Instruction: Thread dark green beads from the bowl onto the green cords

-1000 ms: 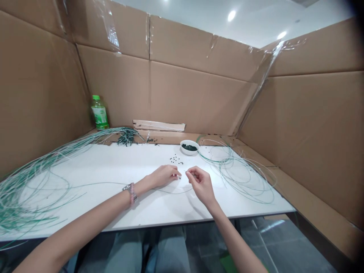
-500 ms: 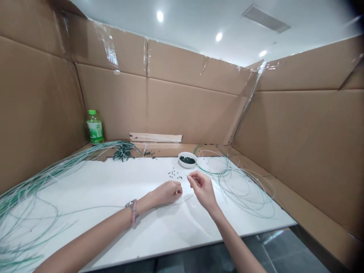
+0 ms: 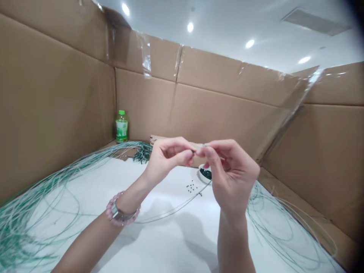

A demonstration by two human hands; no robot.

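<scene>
Where the hands meet: above the white tabletop [image 3: 113, 182], fingertips of both hands almost together, in front of the far cardboard wall [image 3: 216, 110].
Left hand [image 3: 165, 159]: thumb and index finger narrowed on a tiny dark green bead [image 3: 193, 151] at their tips; the other fingers curl behind.
Right hand [image 3: 231, 170]: thumb and index finger pinched close beside the bead; what sits between them is too small to make out.
Thin cord [image 3: 170, 213]: pale green-gray, two strands sagging from below the right hand toward the left forearm, above the tabletop.
Left wrist: pink beaded bracelet [image 3: 109, 213] and a silver metal band [image 3: 116, 213], side by side.
White bowl [image 3: 202, 181]: on the tabletop behind the right hand and partly hidden by it, dark green pieces inside.
Loose beads [image 3: 192, 186]: small and dark, scattered on the tabletop just beside the bowl.
Left side: long bundle of green and white cords [image 3: 25, 204], reaching back to a dark green cluster [image 3: 141, 153].
Right side: loose loops of similar cord [image 3: 284, 231].
Far left corner: green-capped plastic bottle [image 3: 122, 129], upright, near the cardboard.
</scene>
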